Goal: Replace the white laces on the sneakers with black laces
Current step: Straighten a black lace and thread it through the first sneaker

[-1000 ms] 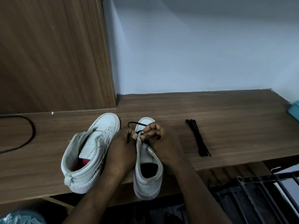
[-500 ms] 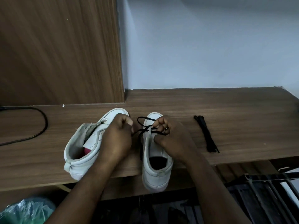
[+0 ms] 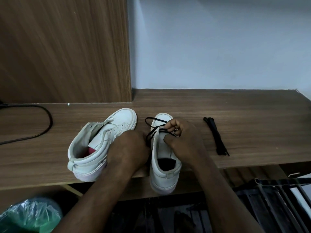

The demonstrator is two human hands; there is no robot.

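- Right hand (image 3: 185, 142): fingers curled, fingertips (image 3: 169, 127) pinching the thin black flat lace (image 3: 152, 132) over the toe-end eyelets.
- Left hand (image 3: 129, 148): back turned to the camera and fingers tucked from sight. Whether they held the lace could not be told.
- White leather high-top sneaker (image 3: 165, 158): stood upright between both hands with its heel overhanging the desk's front edge. The black lace looped across its toe. No white lace was visible on it.
- Second white high-top sneaker (image 3: 101, 142): lay tilted on its side, touching the left hand, with its eyelets bare.
- Bundled spare black lace (image 3: 216, 137): lay on the brown wood-grain desk (image 3: 252, 118), well apart from both sneakers on the right-hand side.
- Step in hand, as judged: threading at the lowest eyelets, with the task early and one sneaker not yet begun.
- Handling advice:
  - Even out both lace ends before crossing.
  - Keep the flat lace untwisted.
  - Feed the tip straight through each eyelet.
  - Steady the sneaker so the overhanging heel does not tip off.
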